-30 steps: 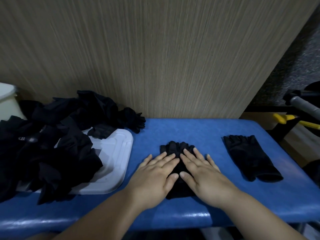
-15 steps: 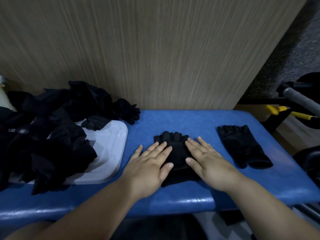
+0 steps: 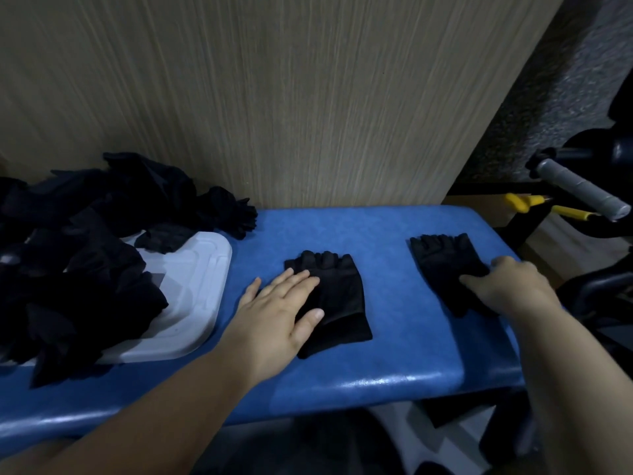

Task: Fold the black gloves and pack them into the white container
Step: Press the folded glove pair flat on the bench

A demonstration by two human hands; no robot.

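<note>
A folded black glove (image 3: 342,289) lies in the middle of the blue padded bench (image 3: 376,234). My left hand (image 3: 277,313) presses flat on its left half, fingers straight. A second black glove (image 3: 442,258) lies further right. My right hand (image 3: 510,286) is on that glove's near right part, its fingers curled onto the fabric, slightly blurred. A white flat container piece (image 3: 195,293) sits at the left, half covered by a pile of black gloves (image 3: 85,262).
A wood-grain panel (image 3: 308,97) rises directly behind the bench. Off the right end are a grey-wrapped bar (image 3: 579,192), a yellow-handled tool (image 3: 527,204) and dark equipment. The bench's front edge runs just below my wrists.
My right hand left the middle glove and moved right onto the second glove. My left hand stays pressing on the middle glove. The view shifted slightly to the right.
</note>
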